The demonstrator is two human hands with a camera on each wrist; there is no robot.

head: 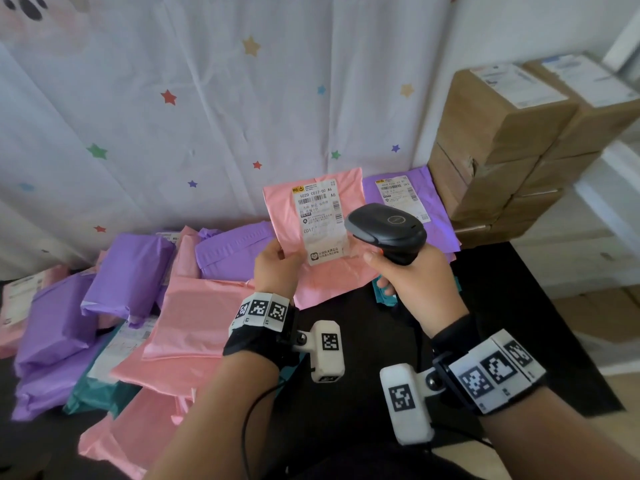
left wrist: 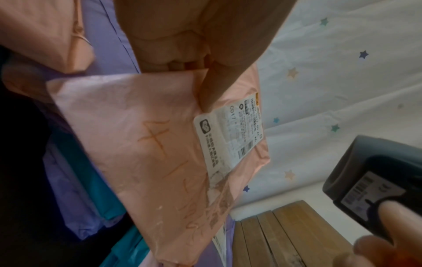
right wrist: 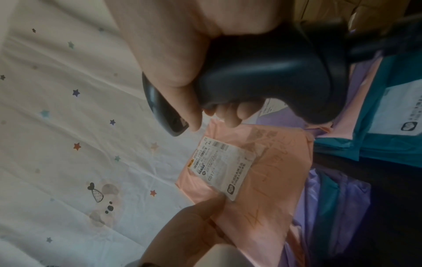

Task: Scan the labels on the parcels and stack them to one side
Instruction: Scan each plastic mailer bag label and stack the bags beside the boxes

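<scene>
Pink parcel (head: 322,268) is being held up by its left edge, pinched in the left hand (head: 277,268); just right of the parcel, the right hand (head: 415,285) is gripping a black scanner (head: 388,230), its head overlapping the parcel's label (head: 320,223).

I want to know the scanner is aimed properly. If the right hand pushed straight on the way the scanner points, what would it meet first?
Most likely the white label on the pink parcel that the left hand holds up before the scanner in the right hand. Depth is unclear.

Both forearms raised, wristbands on. Left hand (head: 277,268) pinches with thumb on top; right hand (head: 412,282) fist-curled, gripping.
</scene>
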